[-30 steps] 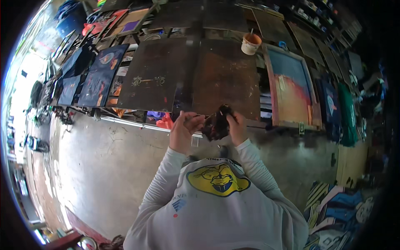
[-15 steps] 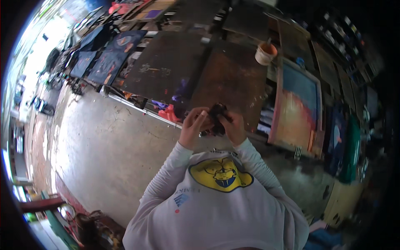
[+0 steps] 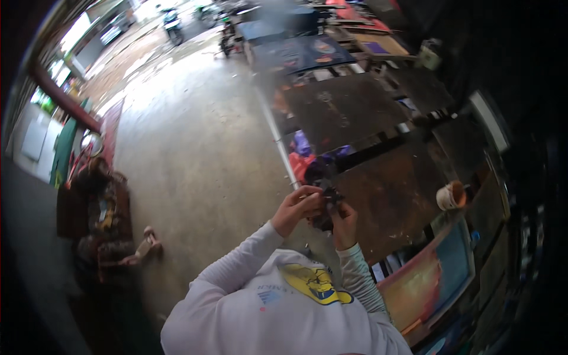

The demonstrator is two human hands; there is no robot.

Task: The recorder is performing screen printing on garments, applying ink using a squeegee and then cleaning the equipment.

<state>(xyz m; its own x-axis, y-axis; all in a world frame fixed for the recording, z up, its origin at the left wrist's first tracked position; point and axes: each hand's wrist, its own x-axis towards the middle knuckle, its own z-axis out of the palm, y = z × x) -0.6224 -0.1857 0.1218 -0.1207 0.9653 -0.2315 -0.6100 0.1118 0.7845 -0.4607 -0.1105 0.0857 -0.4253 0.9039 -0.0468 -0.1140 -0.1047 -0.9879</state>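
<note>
Both of my hands meet over a crumpled dark brown-black rag (image 3: 325, 214) near the middle of the view. My left hand (image 3: 294, 206) has its fingers closed on the rag's upper left part, and my right hand (image 3: 344, 219) pinches it from the right, lower down. Behind them lies a brown stained board (image 3: 387, 186) on the racks, with a white bucket smeared orange (image 3: 448, 196) at its far corner. Purple and red bags (image 3: 302, 163) hang by the rack's edge just beyond my hands.
A screen frame with blue and pink mesh (image 3: 414, 293) lies at lower right. Dark boards (image 3: 337, 106) line the racks away toward parked motorbikes (image 3: 173, 26). At left are the concrete floor (image 3: 189, 154), a worn brown armchair (image 3: 89, 219) and a red beam (image 3: 65, 97).
My view has swung left, so the racks now run up the right side and more floor and the armchair show. My hands still work together on the dark rag.
</note>
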